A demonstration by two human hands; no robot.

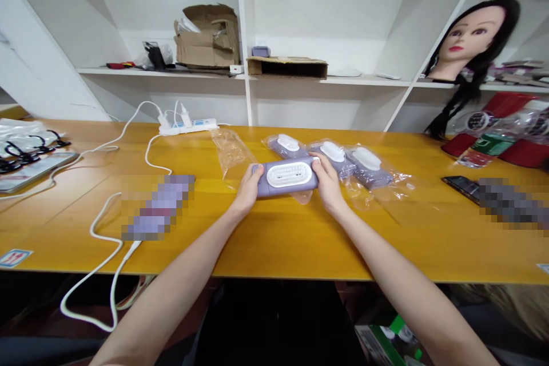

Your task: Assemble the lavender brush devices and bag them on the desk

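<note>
Between both hands is a purple oblong device (262, 187) with a white oval panel that has a raised, patterned face with small dark slots. My left hand (247, 189) grips its left end, thumb on the near face. My right hand (326, 181) closes round the other end, thumb near the upper corner. Just beyond, several similar purple pieces with white ovals lie in clear plastic wrap: a left one (288, 146), a middle one (334, 154) and a right one (369, 168). An empty-looking clear bag (234, 151) lies to the left. What exactly the device is, I cannot tell.
A phone (160, 206) on a white cable lies left, below a power strip (189, 127). Another phone (463, 187), a bottle (486, 146) and a mannequin head (472, 40) are at right. White shelves hold a torn carton (208, 40) and a flat box (287, 67).
</note>
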